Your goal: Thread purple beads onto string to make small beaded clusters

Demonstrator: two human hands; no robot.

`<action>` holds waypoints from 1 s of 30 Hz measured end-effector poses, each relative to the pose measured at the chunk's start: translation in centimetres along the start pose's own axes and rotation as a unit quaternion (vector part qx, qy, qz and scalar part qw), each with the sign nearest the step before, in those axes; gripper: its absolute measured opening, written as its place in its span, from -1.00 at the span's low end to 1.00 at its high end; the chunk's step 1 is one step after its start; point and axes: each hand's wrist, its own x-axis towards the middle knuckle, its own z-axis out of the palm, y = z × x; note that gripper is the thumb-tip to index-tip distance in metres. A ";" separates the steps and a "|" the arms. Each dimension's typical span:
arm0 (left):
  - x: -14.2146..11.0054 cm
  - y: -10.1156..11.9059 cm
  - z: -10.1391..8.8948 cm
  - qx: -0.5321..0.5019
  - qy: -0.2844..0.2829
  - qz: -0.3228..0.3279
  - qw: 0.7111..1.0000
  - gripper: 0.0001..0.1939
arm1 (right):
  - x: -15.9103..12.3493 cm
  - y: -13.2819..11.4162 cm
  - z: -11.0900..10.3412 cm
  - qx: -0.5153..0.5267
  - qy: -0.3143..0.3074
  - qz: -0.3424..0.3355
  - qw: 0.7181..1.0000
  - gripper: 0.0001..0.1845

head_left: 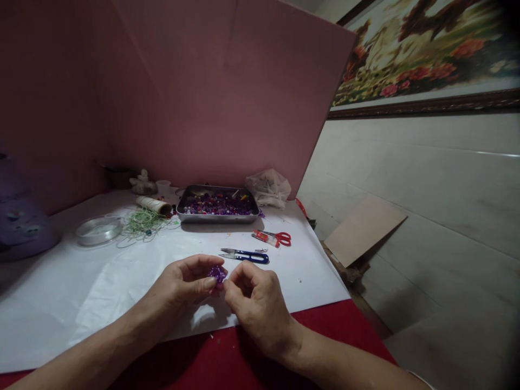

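Note:
My left hand (184, 284) pinches a small cluster of purple beads (218, 272) just above the white sheet (81, 292). Close beside it, my right hand (254, 303) has its fingers curled and pinched at the cluster's right side; what it grips is too fine to make out. Blue thread snips (245, 255) lie just beyond both hands. Red-handled scissors (273, 238) rest a little farther back. A metal tray (218, 217) filled with purple and mixed beads stands behind them.
A tangle of green cord (143, 222), a round clear lid (98, 229), a cardboard tube (153, 205) and a crumpled plastic bag (268, 187) sit toward the back. Pink boards (203, 92) wall the table. Red cloth (227, 357) shows at the near edge. Cardboard (363, 227) leans at right.

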 end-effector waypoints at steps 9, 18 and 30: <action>-0.2 0.1 0.0 0.011 0.002 -0.004 1.000 -0.71 | 0.0 0.2 0.1 0.011 -0.011 -0.005 1.000 -0.81; -0.1 0.0 0.0 0.020 -0.002 -0.010 1.000 -0.70 | 0.0 0.4 0.1 0.021 -0.015 0.001 1.000 -0.82; 0.2 -0.5 -0.4 0.032 -0.018 0.038 0.999 -0.67 | 0.2 0.2 -0.1 0.128 -0.066 0.033 0.989 -0.97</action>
